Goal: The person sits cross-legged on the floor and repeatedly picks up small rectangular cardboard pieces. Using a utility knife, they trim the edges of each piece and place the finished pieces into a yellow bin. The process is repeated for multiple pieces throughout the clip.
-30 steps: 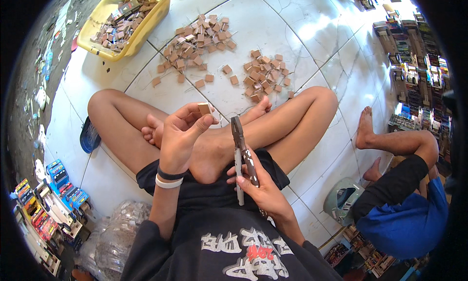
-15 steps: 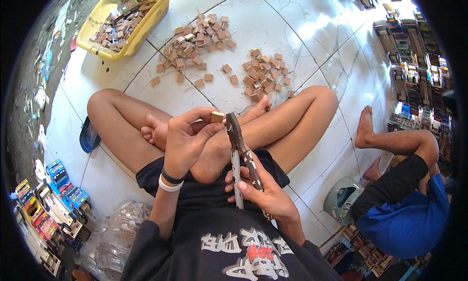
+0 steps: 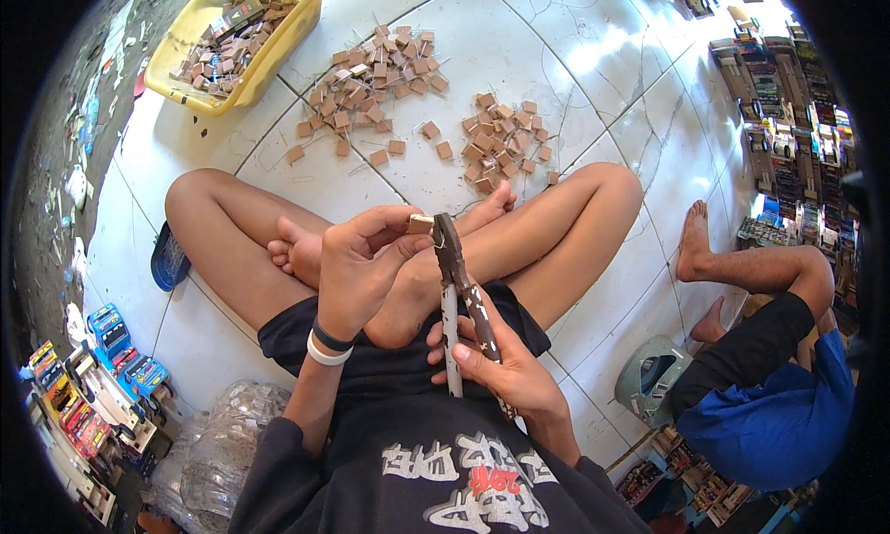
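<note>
Between the thumb and fingers of my left hand (image 3: 357, 270) is a small brown block (image 3: 421, 224) with a pale edge. My right hand (image 3: 505, 367) is wrapped round the handles of a pair of pliers (image 3: 449, 251), whose worn grips show white patches. The dark jaws point away from me, right beside the block, and a thin bit of wire shows at them. Whether the jaws grip that wire I cannot tell. Beyond my crossed legs lie two heaps of similar blocks on the floor, a left heap (image 3: 380, 80) with thin wires sticking out and a right heap (image 3: 501, 140).
A yellow tub (image 3: 250, 84) of blocks stands at the far left. Another person in a blue shirt (image 3: 769, 413) sits at the right, near a green plastic stool (image 3: 654, 376). Toy vehicles (image 3: 125, 349) and clear plastic bags (image 3: 232, 441) lie at the near left; stacked goods (image 3: 788, 117) line the right.
My left hand has shifted slightly right and turned the block, bringing it up against the pliers' jaws. The right hand and the pliers have barely moved.
</note>
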### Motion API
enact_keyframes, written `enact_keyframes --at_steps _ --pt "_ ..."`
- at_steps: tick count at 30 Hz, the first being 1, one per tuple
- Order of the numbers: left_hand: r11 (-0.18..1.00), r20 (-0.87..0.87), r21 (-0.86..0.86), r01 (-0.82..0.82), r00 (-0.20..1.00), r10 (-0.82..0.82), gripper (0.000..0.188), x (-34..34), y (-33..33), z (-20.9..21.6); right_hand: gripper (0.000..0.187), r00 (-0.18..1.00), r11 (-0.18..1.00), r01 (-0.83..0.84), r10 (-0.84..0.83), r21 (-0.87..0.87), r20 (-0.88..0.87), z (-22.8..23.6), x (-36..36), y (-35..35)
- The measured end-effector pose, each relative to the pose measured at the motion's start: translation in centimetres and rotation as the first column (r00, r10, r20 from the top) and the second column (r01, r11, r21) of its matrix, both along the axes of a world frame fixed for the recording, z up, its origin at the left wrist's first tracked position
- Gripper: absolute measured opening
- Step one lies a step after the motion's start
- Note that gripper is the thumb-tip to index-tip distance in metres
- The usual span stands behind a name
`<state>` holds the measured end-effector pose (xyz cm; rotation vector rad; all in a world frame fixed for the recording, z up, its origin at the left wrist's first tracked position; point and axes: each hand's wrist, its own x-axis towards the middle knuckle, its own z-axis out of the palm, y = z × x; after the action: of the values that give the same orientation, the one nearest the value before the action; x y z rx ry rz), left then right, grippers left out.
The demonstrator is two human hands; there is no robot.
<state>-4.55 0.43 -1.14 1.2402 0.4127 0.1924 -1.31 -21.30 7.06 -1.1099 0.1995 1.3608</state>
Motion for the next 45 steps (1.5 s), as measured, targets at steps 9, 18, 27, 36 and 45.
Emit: enact_keyframes --at_steps 9,18,27,36,45 --pt "0.998 -0.031 0.06 -0.004 1.0 0.006 0.022 0.1 -0.2 -0.7 0.065 0.999 1.0 -0.006 0.007 -0.012 0.054 -1.1 -0.4 -0.2" --pt "1.0 0.043 -0.002 0.026 0.999 -0.026 0.022 0.2 -0.3 -1.5 0.023 0.969 0.975 -0.063 0.111 -0.215 0.22 -4.4 -3.0 0.3" --pt "0.991 0.063 -0.135 0.019 0.998 -0.011 0.023 0.0 0.2 -1.2 0.02 0.646 0.903 0.078 0.277 -0.422 0.712 -5.8 -2.9 0.8" --pt "0.999 -0.043 0.008 -0.043 0.998 0.043 0.025 1.6 2.0 -3.8 0.046 0.855 0.922 0.184 0.02 -0.34 0.519 -6.2 0.1 -0.7" --pt "0.919 -0.133 0.393 0.013 0.99 0.043 0.015 4.7 4.4 -5.9 0.049 0.883 0.939 0.174 -0.016 -0.296 0.469 -5.8 2.4 -0.3"
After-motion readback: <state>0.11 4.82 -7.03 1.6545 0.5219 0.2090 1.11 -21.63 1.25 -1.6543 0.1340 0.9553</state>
